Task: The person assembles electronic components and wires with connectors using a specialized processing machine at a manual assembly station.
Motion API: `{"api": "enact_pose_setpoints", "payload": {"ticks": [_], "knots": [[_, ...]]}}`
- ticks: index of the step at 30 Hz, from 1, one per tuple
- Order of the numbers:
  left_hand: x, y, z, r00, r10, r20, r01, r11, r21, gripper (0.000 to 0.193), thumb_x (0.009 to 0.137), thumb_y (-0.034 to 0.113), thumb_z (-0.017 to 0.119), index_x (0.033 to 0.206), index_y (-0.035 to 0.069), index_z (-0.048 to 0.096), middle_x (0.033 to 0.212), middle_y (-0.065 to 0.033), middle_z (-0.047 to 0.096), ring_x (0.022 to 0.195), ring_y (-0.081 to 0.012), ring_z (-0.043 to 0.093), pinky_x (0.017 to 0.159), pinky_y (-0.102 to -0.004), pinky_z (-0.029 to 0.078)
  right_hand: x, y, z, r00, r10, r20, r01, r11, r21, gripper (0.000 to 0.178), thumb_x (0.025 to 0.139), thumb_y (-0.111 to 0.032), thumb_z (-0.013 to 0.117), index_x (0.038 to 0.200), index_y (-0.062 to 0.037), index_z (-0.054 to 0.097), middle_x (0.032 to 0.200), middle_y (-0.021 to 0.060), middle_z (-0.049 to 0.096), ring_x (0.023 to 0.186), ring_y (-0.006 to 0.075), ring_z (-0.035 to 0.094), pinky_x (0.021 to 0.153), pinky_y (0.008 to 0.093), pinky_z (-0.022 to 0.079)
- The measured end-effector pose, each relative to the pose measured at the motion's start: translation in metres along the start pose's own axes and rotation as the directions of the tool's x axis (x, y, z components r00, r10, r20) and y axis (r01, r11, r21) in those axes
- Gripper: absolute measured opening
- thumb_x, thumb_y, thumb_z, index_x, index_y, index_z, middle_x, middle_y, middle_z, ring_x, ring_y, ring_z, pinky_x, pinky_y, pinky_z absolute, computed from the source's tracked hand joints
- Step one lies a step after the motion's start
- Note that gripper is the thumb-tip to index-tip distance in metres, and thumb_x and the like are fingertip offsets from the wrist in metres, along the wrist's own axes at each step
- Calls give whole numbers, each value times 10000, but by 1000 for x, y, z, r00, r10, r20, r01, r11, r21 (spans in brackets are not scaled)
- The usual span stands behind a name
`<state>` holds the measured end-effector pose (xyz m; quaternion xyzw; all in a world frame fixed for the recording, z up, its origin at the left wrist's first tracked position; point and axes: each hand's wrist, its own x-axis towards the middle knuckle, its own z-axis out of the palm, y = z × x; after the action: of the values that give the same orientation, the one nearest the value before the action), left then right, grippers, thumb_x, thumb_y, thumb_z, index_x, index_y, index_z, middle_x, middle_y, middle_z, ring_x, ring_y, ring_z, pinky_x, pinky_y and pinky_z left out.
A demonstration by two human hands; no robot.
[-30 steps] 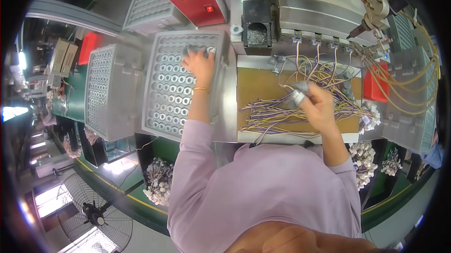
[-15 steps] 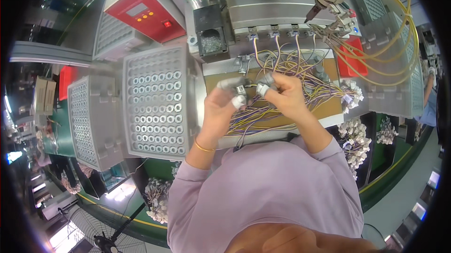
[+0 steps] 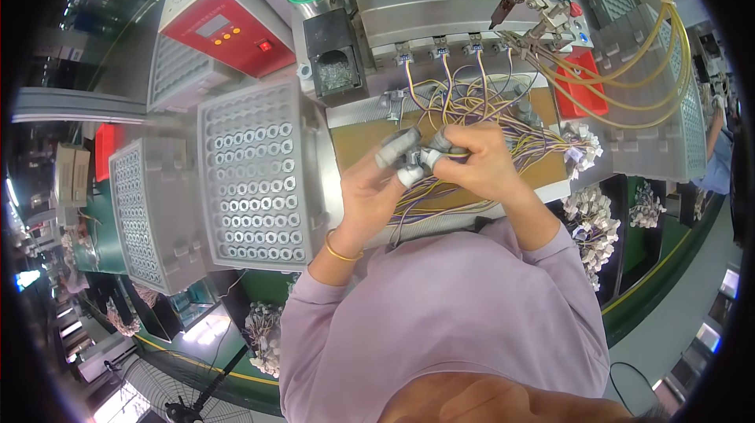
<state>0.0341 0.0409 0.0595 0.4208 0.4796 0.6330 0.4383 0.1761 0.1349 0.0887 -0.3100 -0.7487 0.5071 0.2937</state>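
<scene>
Both hands, left hand (image 3: 376, 187) and right hand (image 3: 480, 162), meet over the brown work board (image 3: 354, 144), capped fingertips (image 3: 410, 175) pinching thin coloured wires (image 3: 460, 154) together.

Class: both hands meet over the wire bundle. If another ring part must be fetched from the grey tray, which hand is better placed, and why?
Left, probably. The left hand lies right beside the grey tray of ring parts, on the person's left. The right hand sits farther off, over the wire bundle, pinching wires, and would have to cross the left.
</scene>
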Motion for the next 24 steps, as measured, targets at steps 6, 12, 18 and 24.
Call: {"api": "enact_pose_setpoints", "payload": {"ticks": [6, 12, 18, 24], "knots": [[4, -6, -1, 965, -250, -74, 237, 960, -148, 254, 790, -31, 565, 1043, -5, 582, 994, -55, 575, 823, -83, 536, 631, -203, 468, -5, 8, 12, 996, 91, 5, -91, 995, 32, 120, 617, -53, 594, 596, -9, 484, 477, 1, 410, 448, 43, 354, 399, 229, 277], [3, -9, -2, 997, -80, 13, 79, 995, 60, 290, 788, -12, 575, 1079, -6, 566, 997, -70, 590, 803, -102, 553, 635, -223, 469, -9, 13, 9, 994, 19, -109, -21, 1000, -15, 101, 615, -35, 588, 609, -3, 492, 472, 0, 395, 441, 43, 338, 395, 231, 278], [5, -1, 4, 999, 27, 31, -34, 969, 246, 278, 785, -14, 572, 1063, -18, 567, 998, -89, 599, 811, -158, 585, 655, -244, 481, -8, 7, 3, 997, 22, -77, -25, 999, -31, 79, 630, -20, 569, 609, -3, 495, 482, -18, 406, 457, 31, 343, 403, 224, 275], [13, -3, 6, 947, -321, 1, 304, 896, -324, 207, 804, -13, 534, 1004, -11, 588, 916, -80, 605, 666, -140, 577, 535, -213, 461, -5, 3, 0, 968, 239, 81, -252, 942, 223, 55, 717, -51, 568, 705, -1, 549, 583, -38, 503, 532, 21, 411, 455, 192, 316]]}}
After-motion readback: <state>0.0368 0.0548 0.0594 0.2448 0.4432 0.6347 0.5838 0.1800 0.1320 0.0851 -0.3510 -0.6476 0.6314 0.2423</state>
